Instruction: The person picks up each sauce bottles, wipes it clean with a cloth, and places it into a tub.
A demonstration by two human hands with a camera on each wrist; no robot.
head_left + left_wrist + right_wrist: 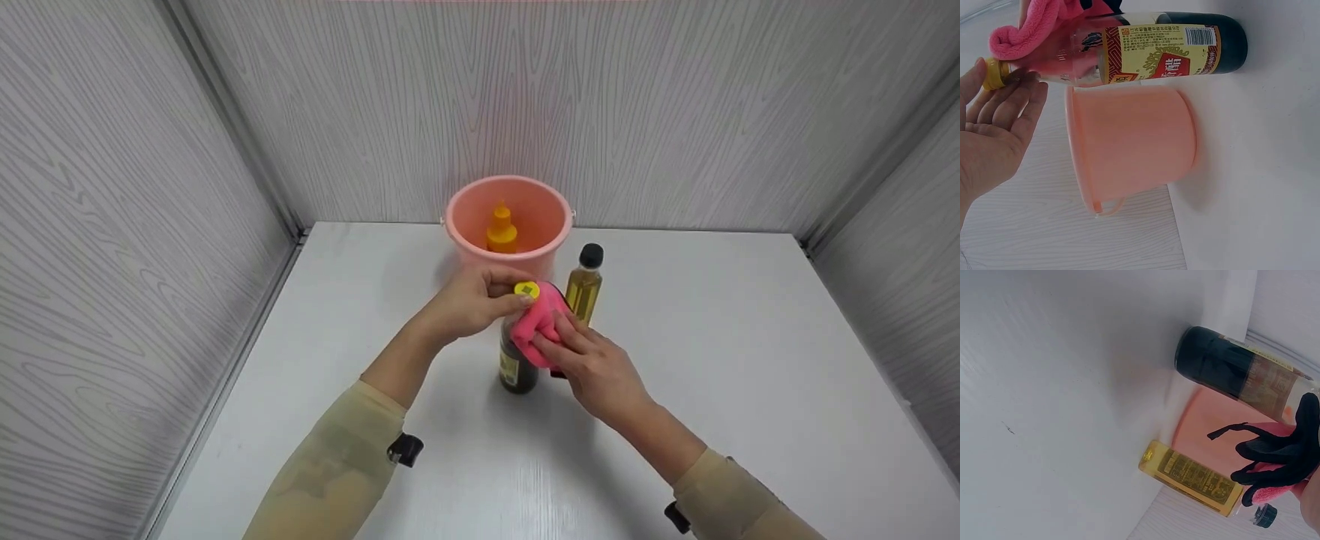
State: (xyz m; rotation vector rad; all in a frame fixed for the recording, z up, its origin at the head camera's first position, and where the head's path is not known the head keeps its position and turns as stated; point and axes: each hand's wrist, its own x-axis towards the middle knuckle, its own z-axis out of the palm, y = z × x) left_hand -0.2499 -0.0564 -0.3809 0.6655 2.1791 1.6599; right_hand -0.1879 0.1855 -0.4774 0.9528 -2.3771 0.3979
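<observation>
A vinegar bottle (pixel 517 367) with dark liquid and a patterned label stands upright on the table, its label clearest in the left wrist view. My left hand (pixel 469 304) pinches its yellow cap (pixel 526 289) between thumb and fingers. From the right side, my right hand (pixel 600 371) grips a fluffy pink cloth (pixel 541 324) and presses it against the bottle's upper part. Black trim (pixel 1280 453) on the cloth dangles in the right wrist view, where most of the right hand is out of frame. The cloth hides part of the bottle's neck and shoulder.
Behind the hands a pink bucket (pixel 1129 140) holds a bottle with an orange-yellow nozzle top (pixel 502 232). Right of the cloth stands a clear bottle of yellow oil (pixel 1193 481) with a black cap. Grey wood-grain panels (pixel 375 112) enclose the white table (pixel 712 337) at back and sides.
</observation>
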